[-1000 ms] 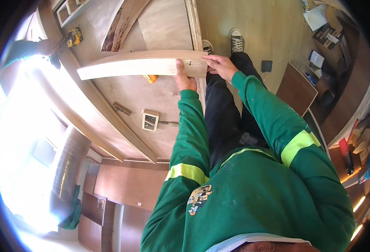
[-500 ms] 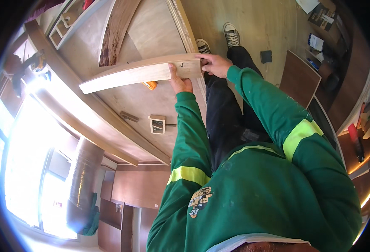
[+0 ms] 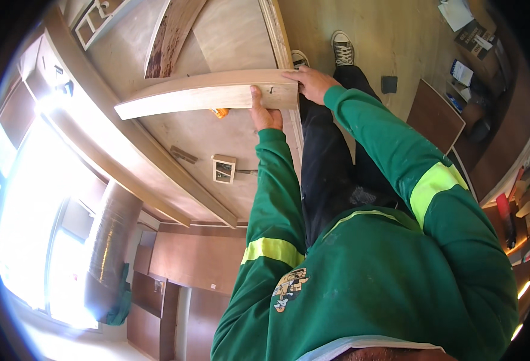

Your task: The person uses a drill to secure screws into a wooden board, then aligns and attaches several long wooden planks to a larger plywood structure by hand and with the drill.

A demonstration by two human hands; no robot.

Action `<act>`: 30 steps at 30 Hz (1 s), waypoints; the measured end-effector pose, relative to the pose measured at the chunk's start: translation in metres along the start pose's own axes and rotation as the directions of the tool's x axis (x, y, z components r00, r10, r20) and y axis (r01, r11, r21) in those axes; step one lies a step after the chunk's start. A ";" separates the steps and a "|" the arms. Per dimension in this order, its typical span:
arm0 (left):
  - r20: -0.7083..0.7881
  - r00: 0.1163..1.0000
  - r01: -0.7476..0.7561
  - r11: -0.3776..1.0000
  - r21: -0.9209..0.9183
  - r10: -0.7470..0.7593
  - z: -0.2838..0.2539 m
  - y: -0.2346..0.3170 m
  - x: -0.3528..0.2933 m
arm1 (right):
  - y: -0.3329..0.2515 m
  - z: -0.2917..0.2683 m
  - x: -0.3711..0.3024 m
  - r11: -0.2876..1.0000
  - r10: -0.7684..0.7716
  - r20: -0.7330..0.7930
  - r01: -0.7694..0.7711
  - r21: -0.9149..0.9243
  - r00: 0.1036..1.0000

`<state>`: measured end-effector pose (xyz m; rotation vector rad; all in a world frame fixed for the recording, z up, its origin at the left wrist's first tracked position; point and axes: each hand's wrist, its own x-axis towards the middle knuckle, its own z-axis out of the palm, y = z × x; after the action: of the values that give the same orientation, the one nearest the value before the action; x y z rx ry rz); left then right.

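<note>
Clamped by the left hand (image 3: 265, 114), with the thumb on the pale face, a curved board (image 3: 187, 102) is held across the worktop (image 3: 241, 141). Its right end is touched at the upper corner by the fingers of the right hand (image 3: 314, 84); whether it is pinched there cannot be told. That end is held over the worktop's right edge, while the other is reached out to the left rail (image 3: 150, 161); contact there cannot be made out.

An orange thing (image 3: 219, 112) is partly covered by the board. Nearer the person, a small wooden box (image 3: 225, 159) is set well inside the worktop's edges; dark pieces are held in it, too small to be told. Toward the far left corner, a pale frame (image 3: 90, 41) is divided by cut-out shapes. Beyond the right edge, floor (image 3: 391, 36) is seen, with a dark square (image 3: 389, 84) laid on it.
</note>
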<state>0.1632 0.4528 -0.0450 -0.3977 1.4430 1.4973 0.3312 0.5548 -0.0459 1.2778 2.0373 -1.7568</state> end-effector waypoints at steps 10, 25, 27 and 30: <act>-0.040 0.999 -0.041 0.996 -0.084 0.037 -0.022 -0.002 -0.003 | -0.009 -0.023 0.005 0.975 -0.099 0.018 0.100 -0.200 0.995; -0.247 0.957 -0.177 0.979 -0.100 0.148 0.003 -0.009 -0.013 | -0.011 -0.016 0.012 0.945 -0.218 0.146 0.246 -0.215 0.965; -0.266 0.945 -0.214 0.975 -0.066 0.189 0.008 -0.007 -0.013 | -0.014 -0.019 0.012 0.932 -0.231 0.162 0.266 -0.247 0.959; -0.271 0.933 -0.256 0.966 -0.035 0.237 0.006 -0.005 -0.009 | -0.020 -0.022 0.012 0.907 -0.258 0.213 0.313 -0.284 0.942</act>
<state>0.1734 0.4533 -0.0393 -0.4882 1.7046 1.7512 0.3190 0.5813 -0.0324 0.7382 2.3740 -1.4969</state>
